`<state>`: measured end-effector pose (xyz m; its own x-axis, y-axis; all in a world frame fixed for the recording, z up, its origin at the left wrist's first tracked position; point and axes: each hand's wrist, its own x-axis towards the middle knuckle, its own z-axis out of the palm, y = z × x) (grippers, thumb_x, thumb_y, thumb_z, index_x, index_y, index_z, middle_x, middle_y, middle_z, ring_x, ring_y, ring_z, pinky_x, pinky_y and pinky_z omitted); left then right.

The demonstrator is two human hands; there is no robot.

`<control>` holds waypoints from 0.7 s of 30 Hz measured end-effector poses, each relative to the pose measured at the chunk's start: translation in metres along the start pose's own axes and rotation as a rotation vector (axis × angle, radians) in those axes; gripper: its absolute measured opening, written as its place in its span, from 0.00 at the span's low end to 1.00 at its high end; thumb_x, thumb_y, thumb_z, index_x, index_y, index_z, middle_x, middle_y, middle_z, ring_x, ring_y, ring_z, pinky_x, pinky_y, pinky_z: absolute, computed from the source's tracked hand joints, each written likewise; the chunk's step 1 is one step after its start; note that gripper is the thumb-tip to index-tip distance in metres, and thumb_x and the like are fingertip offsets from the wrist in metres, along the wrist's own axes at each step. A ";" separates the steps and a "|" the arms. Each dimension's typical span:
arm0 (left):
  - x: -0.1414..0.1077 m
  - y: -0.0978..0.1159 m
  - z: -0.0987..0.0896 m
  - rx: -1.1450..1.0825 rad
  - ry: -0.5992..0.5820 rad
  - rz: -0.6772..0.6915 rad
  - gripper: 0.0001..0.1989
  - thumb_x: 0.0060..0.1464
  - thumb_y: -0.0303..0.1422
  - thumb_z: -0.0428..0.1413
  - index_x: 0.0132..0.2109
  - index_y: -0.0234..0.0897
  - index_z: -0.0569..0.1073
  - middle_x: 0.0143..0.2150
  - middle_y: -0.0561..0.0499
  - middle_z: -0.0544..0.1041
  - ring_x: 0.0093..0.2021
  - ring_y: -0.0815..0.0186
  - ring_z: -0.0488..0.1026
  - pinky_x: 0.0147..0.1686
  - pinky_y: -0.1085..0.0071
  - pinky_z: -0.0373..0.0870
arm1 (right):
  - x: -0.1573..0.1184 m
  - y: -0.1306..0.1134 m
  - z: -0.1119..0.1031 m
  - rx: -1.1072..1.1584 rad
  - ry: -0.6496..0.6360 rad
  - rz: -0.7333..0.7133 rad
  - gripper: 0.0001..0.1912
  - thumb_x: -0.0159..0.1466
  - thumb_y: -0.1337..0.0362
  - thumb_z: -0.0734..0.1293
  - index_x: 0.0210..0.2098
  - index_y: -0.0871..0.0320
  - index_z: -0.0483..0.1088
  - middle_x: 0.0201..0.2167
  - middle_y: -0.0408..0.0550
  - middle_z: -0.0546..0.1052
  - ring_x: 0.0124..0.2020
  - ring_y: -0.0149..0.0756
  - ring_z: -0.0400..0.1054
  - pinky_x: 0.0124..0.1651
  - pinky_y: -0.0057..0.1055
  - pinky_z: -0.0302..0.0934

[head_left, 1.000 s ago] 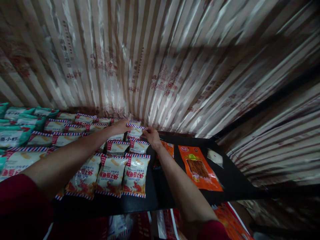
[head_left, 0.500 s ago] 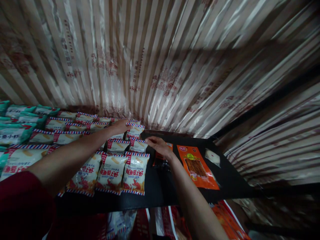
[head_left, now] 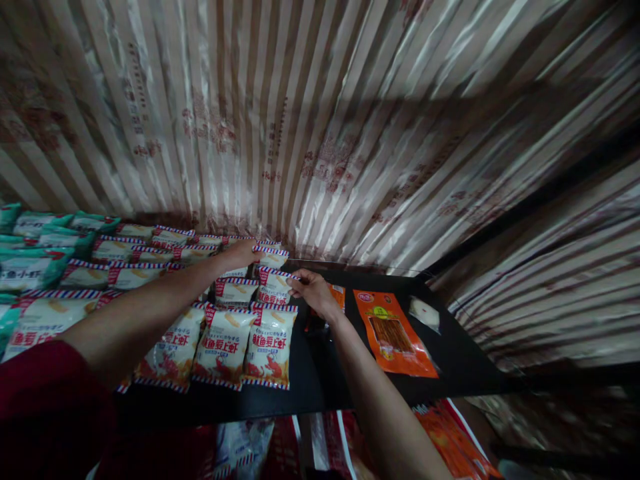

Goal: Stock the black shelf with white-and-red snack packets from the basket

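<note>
Rows of white snack bags with red lettering and striped edges stand on a black shelf [head_left: 320, 383]. My left hand [head_left: 243, 255] reaches over them and pinches the left edge of a snack bag at the back [head_left: 273, 257], in the rightmost column. My right hand [head_left: 313, 291] grips the right edge of another snack bag [head_left: 275, 285] in that column, between the back bag and the front snack bag [head_left: 271, 347]. Behind my right wrist lies a dark and orange packet [head_left: 337, 295], partly hidden.
Right of my right arm lie an orange packet of brown sticks [head_left: 393, 333] and a small white packet [head_left: 425, 313]. Green snack bags [head_left: 35, 267] stand at far left. A striped plastic sheet [head_left: 300, 133] hangs behind. More packets [head_left: 450, 440] fill the level below.
My right hand has closed on the middle bag of the rightmost column, which now stands higher and straighter. My left hand has stayed at the back bag.
</note>
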<state>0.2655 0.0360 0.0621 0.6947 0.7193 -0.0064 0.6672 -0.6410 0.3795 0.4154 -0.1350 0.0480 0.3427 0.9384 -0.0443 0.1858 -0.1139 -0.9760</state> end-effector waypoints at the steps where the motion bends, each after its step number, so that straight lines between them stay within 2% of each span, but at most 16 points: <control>1: -0.001 0.001 -0.001 -0.003 0.000 0.000 0.14 0.56 0.40 0.49 0.41 0.36 0.71 0.40 0.47 0.77 0.39 0.63 0.72 0.35 0.73 0.64 | 0.000 -0.001 0.001 0.007 0.005 -0.024 0.15 0.49 0.53 0.71 0.25 0.58 0.69 0.18 0.37 0.70 0.21 0.26 0.65 0.26 0.23 0.61; 8: -0.008 0.006 -0.007 -0.056 -0.011 0.021 0.14 0.56 0.39 0.48 0.41 0.35 0.72 0.40 0.47 0.77 0.39 0.63 0.73 0.35 0.73 0.64 | -0.001 0.003 0.005 0.004 0.077 -0.089 0.15 0.49 0.51 0.70 0.25 0.58 0.69 0.20 0.38 0.72 0.23 0.29 0.67 0.30 0.27 0.64; 14: -0.012 0.006 -0.009 -0.133 0.016 0.058 0.17 0.56 0.40 0.49 0.48 0.36 0.71 0.46 0.47 0.76 0.45 0.62 0.72 0.42 0.71 0.66 | 0.001 0.006 0.005 -0.032 0.031 -0.107 0.14 0.50 0.52 0.69 0.26 0.58 0.69 0.21 0.39 0.72 0.23 0.29 0.67 0.30 0.27 0.63; 16: -0.016 0.008 -0.010 -0.129 0.054 0.087 0.17 0.56 0.38 0.50 0.50 0.36 0.70 0.49 0.47 0.75 0.48 0.62 0.71 0.46 0.70 0.65 | 0.003 0.006 0.004 -0.050 0.023 -0.113 0.13 0.51 0.54 0.69 0.27 0.58 0.68 0.20 0.38 0.71 0.23 0.28 0.66 0.30 0.27 0.63; 21: -0.033 0.020 -0.019 -0.085 0.269 0.289 0.14 0.58 0.34 0.47 0.47 0.36 0.71 0.49 0.47 0.74 0.51 0.64 0.69 0.52 0.68 0.62 | 0.005 0.006 0.004 -0.061 0.012 -0.115 0.11 0.52 0.56 0.67 0.28 0.58 0.68 0.20 0.38 0.71 0.23 0.28 0.66 0.29 0.27 0.63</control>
<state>0.2501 0.0046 0.0877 0.7475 0.5647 0.3498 0.4225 -0.8105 0.4056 0.4147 -0.1301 0.0417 0.3272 0.9423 0.0704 0.2798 -0.0254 -0.9597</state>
